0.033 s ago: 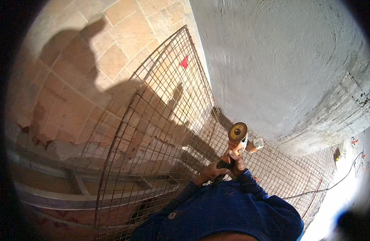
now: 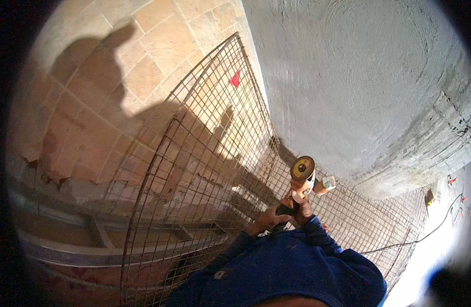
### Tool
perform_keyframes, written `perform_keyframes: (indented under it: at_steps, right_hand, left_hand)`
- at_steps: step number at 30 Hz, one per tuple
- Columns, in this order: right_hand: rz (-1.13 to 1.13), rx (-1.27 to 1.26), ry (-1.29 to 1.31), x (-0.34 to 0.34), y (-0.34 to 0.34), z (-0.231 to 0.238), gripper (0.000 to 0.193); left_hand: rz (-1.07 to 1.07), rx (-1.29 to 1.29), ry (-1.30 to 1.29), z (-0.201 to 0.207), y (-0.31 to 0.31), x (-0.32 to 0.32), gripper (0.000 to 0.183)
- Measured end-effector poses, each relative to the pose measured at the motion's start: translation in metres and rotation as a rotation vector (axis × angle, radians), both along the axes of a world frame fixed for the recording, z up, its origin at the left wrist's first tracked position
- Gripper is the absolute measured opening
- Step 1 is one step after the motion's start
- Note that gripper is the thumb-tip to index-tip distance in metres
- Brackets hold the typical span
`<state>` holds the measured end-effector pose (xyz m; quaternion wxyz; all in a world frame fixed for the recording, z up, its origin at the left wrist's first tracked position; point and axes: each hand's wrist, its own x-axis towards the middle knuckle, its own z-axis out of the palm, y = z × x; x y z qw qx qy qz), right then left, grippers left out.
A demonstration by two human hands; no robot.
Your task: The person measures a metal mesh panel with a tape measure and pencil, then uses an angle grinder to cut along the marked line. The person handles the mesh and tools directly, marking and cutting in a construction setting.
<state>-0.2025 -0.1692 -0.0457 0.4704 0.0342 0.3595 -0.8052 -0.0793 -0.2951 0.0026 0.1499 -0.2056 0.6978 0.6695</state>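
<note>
Two hands (image 2: 268,218), one angle grinder (image 2: 307,187), one mounted disc (image 2: 302,168); one dark cable (image 2: 417,241)

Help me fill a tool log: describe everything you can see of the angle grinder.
The angle grinder has a plastic-looking orange and white body, a dark grip, and a disc with a yellowish face and dark center, facing the camera. A pale part juts rightward. The left hand and right hand grip it in front of the wire mesh, disc end uppermost in the picture. Whether the disc spins is unclear.
</note>
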Motion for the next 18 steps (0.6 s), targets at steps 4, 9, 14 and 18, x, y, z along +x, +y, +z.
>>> perform_keyframes:
  at_steps: [4, 9, 14, 18]
  right_hand:
    - [-0.019, 0.024, -0.101, 0.0, -0.007, -0.002, 0.03]
    - [0.023, 0.009, -0.097, -0.007, -0.012, -0.004, 0.033]
    - [0.05, 0.005, -0.113, -0.006, -0.012, -0.004, 0.033]
    - [0.026, -0.062, -0.085, -0.008, -0.011, -0.006, 0.031]
  left_hand:
    - [-0.008, -0.016, 0.032, -0.015, -0.001, 0.002, 0.071]
    - [-0.021, -0.057, 0.009, -0.021, -0.009, -0.002, 0.068]
    - [-0.026, -0.037, -0.013, -0.021, -0.011, -0.002, 0.069]
    - [0.004, -0.081, -0.008, -0.016, -0.007, -0.002, 0.065]
